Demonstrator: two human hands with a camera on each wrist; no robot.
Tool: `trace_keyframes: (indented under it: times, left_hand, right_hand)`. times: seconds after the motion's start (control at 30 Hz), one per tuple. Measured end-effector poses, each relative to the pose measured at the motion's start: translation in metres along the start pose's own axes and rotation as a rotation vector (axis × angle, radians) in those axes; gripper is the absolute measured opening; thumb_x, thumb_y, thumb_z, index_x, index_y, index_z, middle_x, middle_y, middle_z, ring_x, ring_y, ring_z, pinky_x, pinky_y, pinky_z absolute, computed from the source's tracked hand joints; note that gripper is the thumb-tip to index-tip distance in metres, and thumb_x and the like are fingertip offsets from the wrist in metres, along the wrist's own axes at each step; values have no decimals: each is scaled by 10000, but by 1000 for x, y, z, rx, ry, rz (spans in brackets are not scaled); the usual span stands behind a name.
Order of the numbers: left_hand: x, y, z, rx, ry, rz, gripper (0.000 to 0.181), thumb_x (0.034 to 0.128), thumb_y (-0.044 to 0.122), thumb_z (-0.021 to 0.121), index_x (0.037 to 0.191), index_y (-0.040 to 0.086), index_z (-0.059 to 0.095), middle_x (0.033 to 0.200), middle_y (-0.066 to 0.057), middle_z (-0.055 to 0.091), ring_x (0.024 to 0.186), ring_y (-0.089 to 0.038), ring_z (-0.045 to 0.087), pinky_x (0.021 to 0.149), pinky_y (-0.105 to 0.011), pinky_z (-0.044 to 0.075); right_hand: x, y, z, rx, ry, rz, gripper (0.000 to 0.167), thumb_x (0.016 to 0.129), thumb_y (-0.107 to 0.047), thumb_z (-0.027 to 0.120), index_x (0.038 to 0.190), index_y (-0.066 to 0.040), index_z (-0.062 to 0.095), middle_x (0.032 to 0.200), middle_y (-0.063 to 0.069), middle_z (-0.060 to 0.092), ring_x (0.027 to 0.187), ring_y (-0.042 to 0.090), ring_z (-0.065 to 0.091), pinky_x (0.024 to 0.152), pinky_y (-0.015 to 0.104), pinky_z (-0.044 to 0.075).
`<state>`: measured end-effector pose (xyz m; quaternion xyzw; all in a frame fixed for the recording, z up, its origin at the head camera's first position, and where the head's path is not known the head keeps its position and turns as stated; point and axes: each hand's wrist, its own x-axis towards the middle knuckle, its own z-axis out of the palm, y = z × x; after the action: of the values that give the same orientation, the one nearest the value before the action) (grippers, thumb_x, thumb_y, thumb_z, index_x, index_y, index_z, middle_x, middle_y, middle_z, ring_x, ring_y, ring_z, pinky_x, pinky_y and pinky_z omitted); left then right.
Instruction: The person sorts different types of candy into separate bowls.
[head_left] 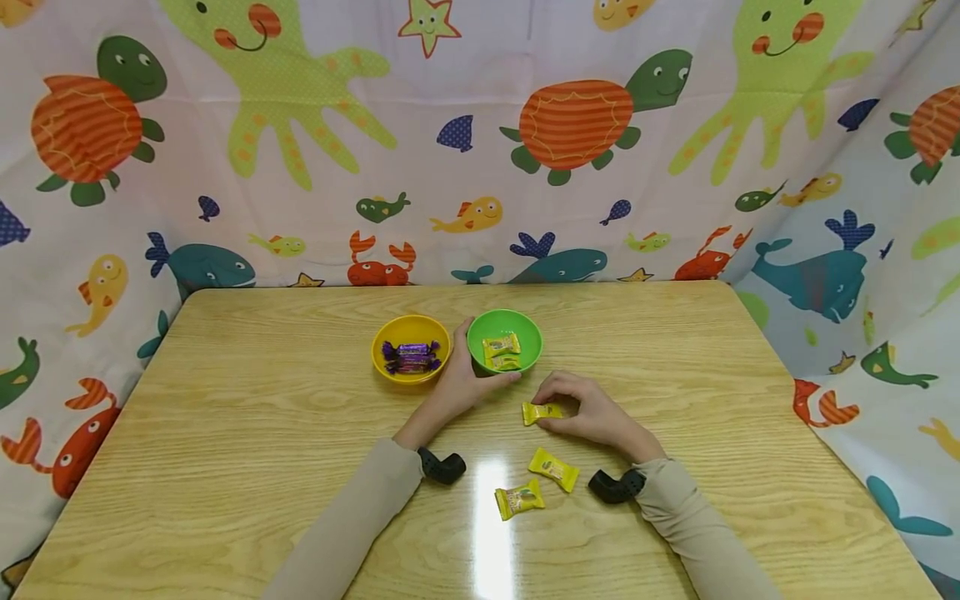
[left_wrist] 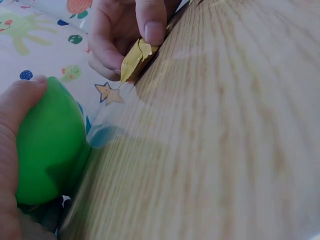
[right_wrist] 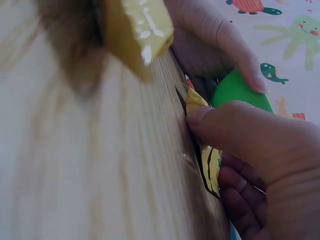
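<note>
My left hand [head_left: 459, 379] holds the green bowl [head_left: 530, 333] at its left and front sides, the thumb along the wall in the left wrist view. Two yellow-wrapped candies [head_left: 502, 345] lie inside the bowl. Just in front and to the right, my right hand [head_left: 594, 410] pinches another yellow-wrapped candy [head_left: 534, 412] between thumb and fingers, low at the tabletop. The right wrist view shows this candy [right_wrist: 213, 167] under the thumb. Closer to me, two more yellow-wrapped candies [head_left: 554, 469] [head_left: 520, 500] lie loose on the wood.
Left of the green bowl, beside my left hand, stands a yellow bowl [head_left: 388, 332] with several purple-wrapped candies [head_left: 412, 358]. The wooden table [head_left: 262, 400] meets a cloth [head_left: 480, 75] printed with sea animals at the back and sides.
</note>
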<state>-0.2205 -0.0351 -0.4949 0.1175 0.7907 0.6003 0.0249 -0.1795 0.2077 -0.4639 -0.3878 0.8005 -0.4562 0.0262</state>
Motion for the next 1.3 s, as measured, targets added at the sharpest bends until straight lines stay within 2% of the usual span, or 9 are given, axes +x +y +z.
trace_keyframes:
  times: [0.13, 0.4, 0.5, 0.67, 0.83, 0.97, 1.1, 1.3]
  left_hand:
    - [0, 0, 0, 3, 3, 2, 1159, 784, 414, 845, 1577, 99, 61, 1550, -110, 289, 1414, -231, 320, 1168, -454, 255]
    - [0, 2, 1, 4, 0, 8, 1166, 778, 417, 848, 1576, 94, 61, 1545, -106, 297, 1414, -212, 316, 1171, -429, 249]
    - [1, 2, 0, -5, -1, 10, 1164, 778, 411, 849, 1575, 94, 63, 1544, -105, 298, 1412, -212, 319, 1173, -429, 247]
    - [1, 0, -1, -24, -8, 26, 1148, 789, 374, 849, 1571, 80, 62, 1527, -110, 318, 1393, -219, 348, 1167, -432, 263]
    - [1, -1, -2, -31, -10, 30, 1130, 798, 341, 848, 1569, 78, 65, 1511, -111, 330, 1374, -222, 372, 1158, -428, 283]
    - [1, 0, -2, -24, -11, 11, 1129, 802, 342, 843, 1573, 91, 57, 1526, -129, 305, 1385, -241, 355, 1156, -452, 282]
    - [1, 1, -2, -26, -20, -9, 1138, 809, 347, 836, 1578, 102, 34, 1554, -143, 259, 1408, -255, 323, 1158, -466, 275]
    - [1, 2, -1, -34, -33, 1, 1153, 809, 380, 831, 1577, 100, 17, 1557, -134, 248, 1408, -237, 322, 1155, -432, 291]
  right_hand:
    - [1, 0, -4, 21, -8, -15, 255, 778, 84, 787, 1006, 0, 709, 992, 152, 667, 956, 309, 607, 894, 305, 481]
    - [9, -13, -24, 12, -2, 30, 243, 780, 95, 783, 997, 9, 714, 992, 150, 675, 968, 313, 612, 946, 280, 448]
    - [15, -9, -31, -24, 11, 26, 237, 784, 79, 790, 999, 9, 719, 998, 153, 678, 958, 311, 615, 917, 337, 478]
    - [27, 9, -41, -84, 29, 15, 254, 793, 40, 801, 1022, -45, 732, 1008, 99, 681, 934, 276, 619, 825, 474, 505]
    - [48, 13, -50, -89, 33, 39, 231, 822, -27, 800, 1029, -106, 737, 1022, 27, 674, 946, 205, 605, 829, 508, 496]
    - [70, 13, -48, -129, 26, 46, 192, 841, -81, 795, 1020, -114, 737, 1011, 1, 662, 912, 176, 587, 816, 530, 496]
    - [91, 13, -41, -190, -7, 20, 166, 845, -104, 794, 1003, -109, 743, 984, -2, 654, 878, 173, 575, 794, 472, 498]
    - [115, 18, -25, -324, -64, -24, 138, 837, -65, 795, 965, -46, 747, 943, 49, 639, 867, 203, 575, 805, 379, 503]
